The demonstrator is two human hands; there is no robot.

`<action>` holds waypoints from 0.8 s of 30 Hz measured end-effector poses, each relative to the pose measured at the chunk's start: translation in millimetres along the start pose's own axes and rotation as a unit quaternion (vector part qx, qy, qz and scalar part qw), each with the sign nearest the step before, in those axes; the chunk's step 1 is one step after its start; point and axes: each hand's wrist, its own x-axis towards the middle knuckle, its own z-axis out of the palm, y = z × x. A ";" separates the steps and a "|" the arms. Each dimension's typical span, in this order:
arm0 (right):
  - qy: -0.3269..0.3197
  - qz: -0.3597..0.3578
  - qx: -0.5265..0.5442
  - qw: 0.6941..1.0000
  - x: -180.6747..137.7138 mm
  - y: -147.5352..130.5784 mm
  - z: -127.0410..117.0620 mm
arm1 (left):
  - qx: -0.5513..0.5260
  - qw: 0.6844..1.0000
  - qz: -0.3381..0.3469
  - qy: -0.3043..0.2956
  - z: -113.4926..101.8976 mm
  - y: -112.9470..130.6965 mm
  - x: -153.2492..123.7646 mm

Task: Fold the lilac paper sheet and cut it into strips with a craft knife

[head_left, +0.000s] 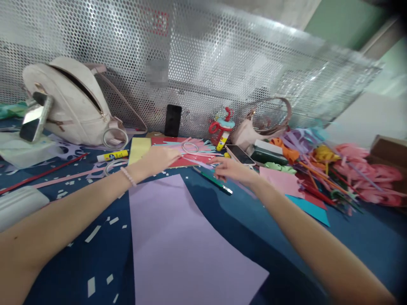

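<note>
My left hand [163, 159], a beaded bracelet at its wrist, is closed over the back of the table, its fingertips pinching one end of a thin pale purple paper strip [197, 162]. My right hand [231, 169] has its fingers bent together at the strip's other end; blur hides the exact grip. Beneath the strip lie a red sheet [187, 161] and fringed pink and light blue paper [202, 147] with a ring [190, 147] on it. A green utility knife [213, 181] rests just below my right hand. Nearer me spreads a large purple sheet [181, 241].
At the left stand a white backpack [76, 101] and a glue stick [112, 156]. A phone [173, 120] leans on the perforated metal screen [203, 63]. Another phone [240, 155], a red-handled cup [224, 125] and crepe paper flowers [365, 169] are right. Paper scraps [93, 234] litter the blue tabletop.
</note>
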 end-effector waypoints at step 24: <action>0.254 0.010 -0.332 0.908 128.3 34.5 40.9 | 0.131 0.974 -0.152 -0.106 32.5 -38.8 -1.8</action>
